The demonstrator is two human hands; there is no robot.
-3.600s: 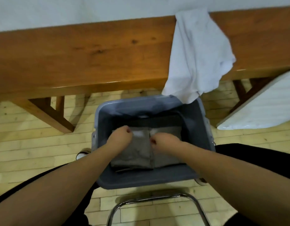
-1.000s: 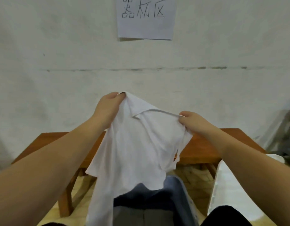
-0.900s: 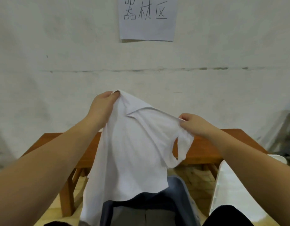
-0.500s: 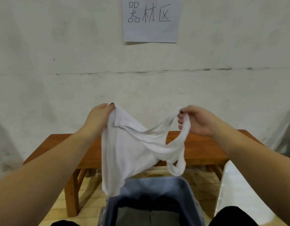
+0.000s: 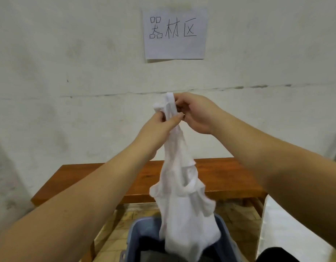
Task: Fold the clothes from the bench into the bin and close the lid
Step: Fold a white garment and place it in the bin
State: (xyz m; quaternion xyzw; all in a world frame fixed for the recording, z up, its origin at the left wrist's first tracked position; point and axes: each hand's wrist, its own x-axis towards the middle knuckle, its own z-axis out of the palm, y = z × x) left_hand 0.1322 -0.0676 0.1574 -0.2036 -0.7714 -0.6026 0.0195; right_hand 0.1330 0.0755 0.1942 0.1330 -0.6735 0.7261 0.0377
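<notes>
White shirt (image 5: 184, 201) hangs in the air in front of me, its top gathered between my two hands and its hem dangling just into the open mouth of the grey-blue bin (image 5: 142, 231) below. My left hand (image 5: 159, 125) pinches the bunched fabric from underneath, thumb against fingers, and my right hand (image 5: 195, 114) is curled round the same bunch at the top, so the two hands meet at one point.

With both shoulders brought together this high, I judge the fold could go crooked: the body hangs as one twisted rope, and a sleeve loop sticks out on the right, which may catch on the bin rim or drop in crumpled. If either pinch slackens, the shirt would slide into the bin unfolded, onto the dark folded clothes (image 5: 154, 256) already inside.

The wooden bench (image 5: 229, 178) behind looks bare where I can see it, giving flat room to lay the shirt. The white lid (image 5: 288, 229) leans at my right, close to my elbow's swing.
</notes>
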